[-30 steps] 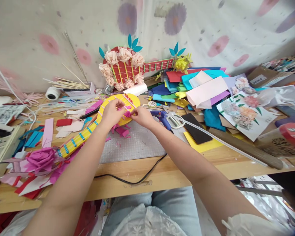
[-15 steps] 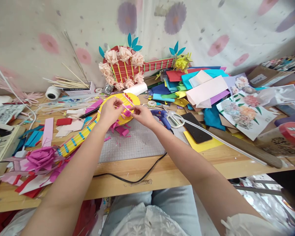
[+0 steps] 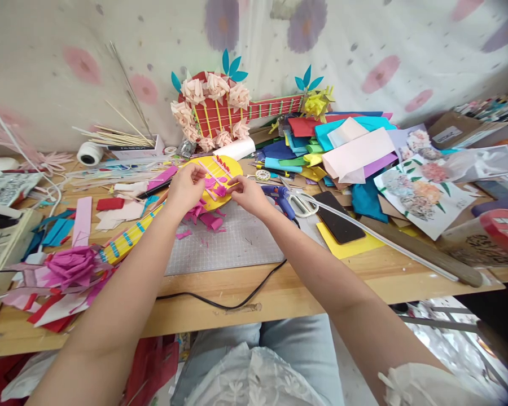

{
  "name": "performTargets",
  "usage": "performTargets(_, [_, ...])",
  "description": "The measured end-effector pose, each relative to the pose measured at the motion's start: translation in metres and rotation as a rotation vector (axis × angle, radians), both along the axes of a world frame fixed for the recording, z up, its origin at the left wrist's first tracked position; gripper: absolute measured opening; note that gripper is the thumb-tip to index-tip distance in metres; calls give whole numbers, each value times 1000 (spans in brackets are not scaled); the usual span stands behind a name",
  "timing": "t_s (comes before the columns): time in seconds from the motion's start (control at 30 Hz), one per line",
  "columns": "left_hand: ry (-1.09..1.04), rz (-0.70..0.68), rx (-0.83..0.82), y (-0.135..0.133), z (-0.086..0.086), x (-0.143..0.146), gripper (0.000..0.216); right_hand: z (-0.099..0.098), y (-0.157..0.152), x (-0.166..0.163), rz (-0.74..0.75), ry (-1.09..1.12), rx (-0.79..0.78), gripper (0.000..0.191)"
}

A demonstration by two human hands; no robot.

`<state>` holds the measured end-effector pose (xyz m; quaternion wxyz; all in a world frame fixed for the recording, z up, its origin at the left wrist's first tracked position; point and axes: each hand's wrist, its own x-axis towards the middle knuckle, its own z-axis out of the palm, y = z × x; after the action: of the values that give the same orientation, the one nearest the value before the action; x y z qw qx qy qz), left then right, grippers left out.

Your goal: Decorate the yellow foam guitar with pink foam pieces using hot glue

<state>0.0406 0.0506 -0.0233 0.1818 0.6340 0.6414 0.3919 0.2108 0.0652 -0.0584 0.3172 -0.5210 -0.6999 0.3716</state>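
Note:
A yellow paper guitar [image 3: 231, 169] lies on the wooden table with its striped neck [image 3: 129, 237] running down to the left. My left hand [image 3: 185, 187] rests on the guitar's body, fingers curled and pinched on a pink paper strip [image 3: 209, 172]. My right hand [image 3: 248, 194] is at the body's lower right edge, its fingertips pinched on a small magenta paper piece [image 3: 220, 192]. More magenta paper scraps [image 3: 205, 217] lie just below both hands on a grey cutting mat [image 3: 237, 242].
A blue glue gun [image 3: 281, 197], scissors [image 3: 302, 206] and a black phone [image 3: 336, 224] lie right of my hands. Coloured paper sheets [image 3: 347, 146] are piled behind. A red flower-trimmed guitar [image 3: 220, 113] leans on the wall. A magenta paper rose [image 3: 70, 266] sits left; a black cable [image 3: 224, 304] crosses the front edge.
Both hands have shifted slightly up and apart over the yellow guitar's body, and the pink strip is now drawn out between them. The view tilted a little.

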Motion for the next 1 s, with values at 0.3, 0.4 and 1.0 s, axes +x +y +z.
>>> performTargets(0.3, [12, 19, 1, 0, 3, -11, 23, 4, -5, 1, 5, 61, -104, 27])
performTargets(0.4, [49, 18, 11, 1, 5, -23, 20, 8, -9, 5, 20, 241, -232, 28])
performTargets(1.0, [259, -77, -183, 31, 3, -39, 14, -47, -42, 101, -39, 368, -146, 28])
